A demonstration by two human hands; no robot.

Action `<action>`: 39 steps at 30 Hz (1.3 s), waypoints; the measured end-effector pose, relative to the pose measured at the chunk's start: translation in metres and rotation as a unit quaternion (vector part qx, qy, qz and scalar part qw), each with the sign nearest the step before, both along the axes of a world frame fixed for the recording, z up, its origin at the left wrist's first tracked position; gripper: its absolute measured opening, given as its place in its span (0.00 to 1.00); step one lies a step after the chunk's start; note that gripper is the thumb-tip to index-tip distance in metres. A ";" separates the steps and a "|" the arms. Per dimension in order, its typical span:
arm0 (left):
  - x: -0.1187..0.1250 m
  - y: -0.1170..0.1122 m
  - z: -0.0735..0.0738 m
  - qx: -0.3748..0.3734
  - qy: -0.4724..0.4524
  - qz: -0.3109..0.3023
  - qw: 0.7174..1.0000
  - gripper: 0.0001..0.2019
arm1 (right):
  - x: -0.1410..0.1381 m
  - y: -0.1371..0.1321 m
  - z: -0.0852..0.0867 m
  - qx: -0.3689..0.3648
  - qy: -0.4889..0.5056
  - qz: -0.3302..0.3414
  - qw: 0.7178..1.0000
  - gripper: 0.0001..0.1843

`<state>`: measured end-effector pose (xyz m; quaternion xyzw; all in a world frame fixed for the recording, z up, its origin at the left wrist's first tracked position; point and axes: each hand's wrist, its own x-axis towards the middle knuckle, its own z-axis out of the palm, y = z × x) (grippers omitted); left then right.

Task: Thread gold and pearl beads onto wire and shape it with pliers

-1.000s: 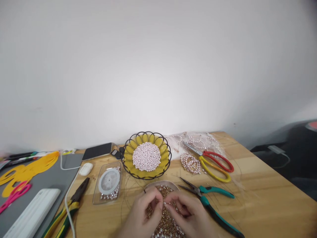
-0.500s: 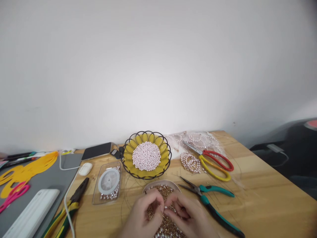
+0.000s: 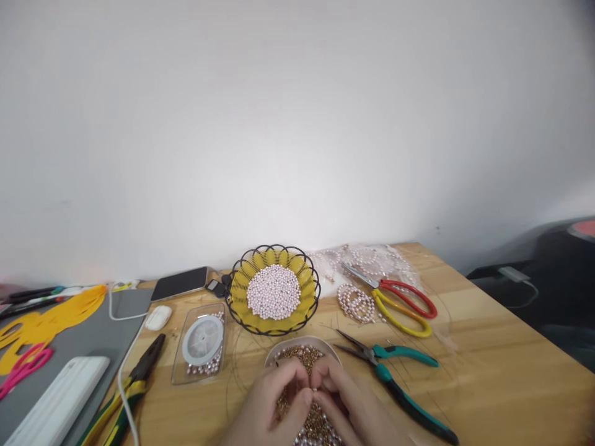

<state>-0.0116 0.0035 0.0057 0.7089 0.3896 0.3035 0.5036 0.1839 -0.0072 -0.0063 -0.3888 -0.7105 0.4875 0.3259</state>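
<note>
Over a pale bowl (image 3: pixel 272 352) full of gold and pearly beads (image 3: pixel 320 424), both my hands meet at the fingertips. My right hand (image 3: pixel 351 402) pinches a small pale bead (image 3: pixel 314 389) between thumb and index finger. The thumb and index finger of my left hand (image 3: pixel 279 399) are curled in close against the same spot. Whatever the left fingertips grip is too small to make out. Behind the bowl stands a yellow basket with a black looped rim (image 3: pixel 274 333), holding a heap of pale pink beads (image 3: pixel 273 292).
Right of the bowl lie green-handled pliers (image 3: pixel 395 378), red-and-yellow scissors (image 3: pixel 404 303) and a coiled bead string (image 3: pixel 356 303). On the left are a clear box with a spool (image 3: pixel 202 341), yellow-green pliers (image 3: pixel 134 384), a phone (image 3: pixel 180 284) and a white cable (image 3: pixel 123 378).
My fingertips stay together over the bowl, with the left thumb shifted up slightly. The whole view has moved a little; the things on the table lie as before.
</note>
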 end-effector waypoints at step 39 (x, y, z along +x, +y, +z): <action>0.000 0.005 0.000 0.055 0.055 0.094 0.993 0.12 | 0.020 0.000 0.007 -0.234 0.436 -0.151 0.856 0.20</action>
